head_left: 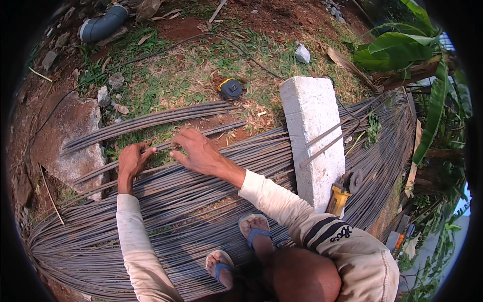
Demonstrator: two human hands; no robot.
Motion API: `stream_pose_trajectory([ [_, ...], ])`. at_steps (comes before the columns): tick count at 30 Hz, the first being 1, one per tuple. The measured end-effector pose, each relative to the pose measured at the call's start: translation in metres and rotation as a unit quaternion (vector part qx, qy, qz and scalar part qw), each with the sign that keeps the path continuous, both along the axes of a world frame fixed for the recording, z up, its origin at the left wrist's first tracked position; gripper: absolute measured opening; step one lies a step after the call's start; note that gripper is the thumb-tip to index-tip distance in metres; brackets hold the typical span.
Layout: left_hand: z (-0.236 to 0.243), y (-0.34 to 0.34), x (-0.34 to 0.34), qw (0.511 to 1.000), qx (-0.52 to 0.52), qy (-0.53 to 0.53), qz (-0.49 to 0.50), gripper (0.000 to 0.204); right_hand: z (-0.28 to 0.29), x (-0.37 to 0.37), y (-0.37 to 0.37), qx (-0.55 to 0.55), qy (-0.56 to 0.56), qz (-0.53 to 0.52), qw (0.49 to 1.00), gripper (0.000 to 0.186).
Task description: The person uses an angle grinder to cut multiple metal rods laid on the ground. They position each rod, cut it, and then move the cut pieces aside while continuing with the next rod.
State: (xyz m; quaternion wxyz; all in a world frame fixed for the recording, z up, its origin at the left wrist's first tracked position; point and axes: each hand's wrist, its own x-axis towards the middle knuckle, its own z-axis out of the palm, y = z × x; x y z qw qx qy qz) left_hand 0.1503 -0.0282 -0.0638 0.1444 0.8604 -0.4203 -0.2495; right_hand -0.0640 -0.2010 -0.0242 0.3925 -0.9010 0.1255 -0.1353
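Note:
My left hand (132, 162) is closed around a few short steel rods (221, 130) at the left, fingertips and thumb curled over them. Just to its right, my right hand (198, 155) hovers over the same rods, its thumb and fingers apart in an arch. The rods run slantwise under both hands. Beyond them lies a separate bundle of cut rods (166, 117), ends nearly even. Beneath my arms spreads a large mass of long steel rods (176, 221), bent round at the left and right.
A white block (314, 136) lies across the rods, with a yellow angle grinder (342, 194) against its near end. A tape measure (231, 89) rests on the grass. A black cable (201, 35) crosses behind. Stones, a grey pipe elbow (104, 24) and banana leaves (397, 50) edge the area.

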Motion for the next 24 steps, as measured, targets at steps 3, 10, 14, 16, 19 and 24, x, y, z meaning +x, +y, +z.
stream_pose_trajectory([
  [3,-0.005,0.001,0.002,1.000,-0.014,0.018,0.011,0.055,0.030,-0.031,0.049,0.080,-0.022,0.052,0.995,0.026],
  [10,-0.016,0.002,0.003,1.000,-0.021,0.006,0.018,0.055,0.077,-0.125,0.142,0.146,0.058,0.165,0.974,0.030],
  [14,-0.018,0.003,0.002,0.998,-0.055,0.020,0.013,0.050,0.092,-0.157,0.155,0.189,0.124,0.177,0.958,0.031],
  [16,-0.014,0.001,0.001,0.998,-0.058,0.025,0.008,0.047,0.103,-0.166,0.161,0.220,0.109,0.149,0.958,0.029],
  [19,-0.005,0.002,-0.001,0.999,-0.033,0.015,0.000,0.047,0.125,-0.179,0.166,0.250,0.119,0.155,0.948,0.027],
  [24,-0.002,0.004,0.001,0.997,-0.063,0.035,-0.004,0.048,0.154,-0.205,0.167,0.228,0.137,0.099,0.959,0.022],
])
